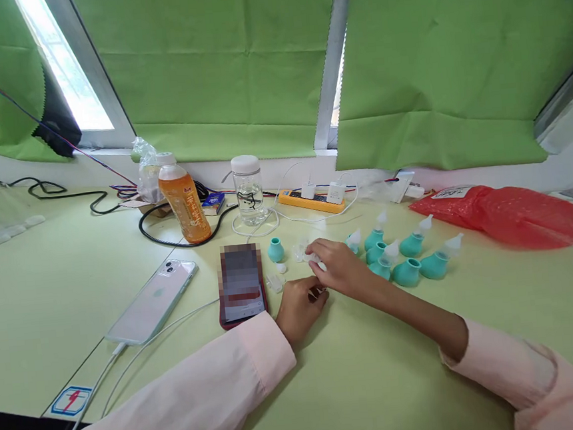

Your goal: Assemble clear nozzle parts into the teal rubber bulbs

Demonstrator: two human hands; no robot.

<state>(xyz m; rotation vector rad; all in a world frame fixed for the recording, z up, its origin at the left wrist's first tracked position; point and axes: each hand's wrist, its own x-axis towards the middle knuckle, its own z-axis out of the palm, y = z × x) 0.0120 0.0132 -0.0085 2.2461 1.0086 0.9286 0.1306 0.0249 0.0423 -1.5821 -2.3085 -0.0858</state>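
Note:
My right hand [338, 264] reaches across the middle of the table, its fingers pinched round a small translucent plastic piece that they partly cover. Beside its fingertips lie more clear plastic pieces [300, 251]. Just below, my left hand [302, 307] rests on the table with curled fingers; what they hold, if anything, is hidden. A lone teal rubber bulb [275, 250] stands open-topped left of my right hand. To the right are several teal bulbs, some with translucent nozzles, like this nozzled bulb [435, 263], and some open-topped, like this bare bulb [406, 273].
Left of my hands lie a red-cased phone [244, 305] and a white phone [154, 303] on a cable. An orange drink bottle [185, 204], a clear water jar [248, 195] and an orange power strip [310, 202] line the back. A red plastic bag [507, 216] lies far right.

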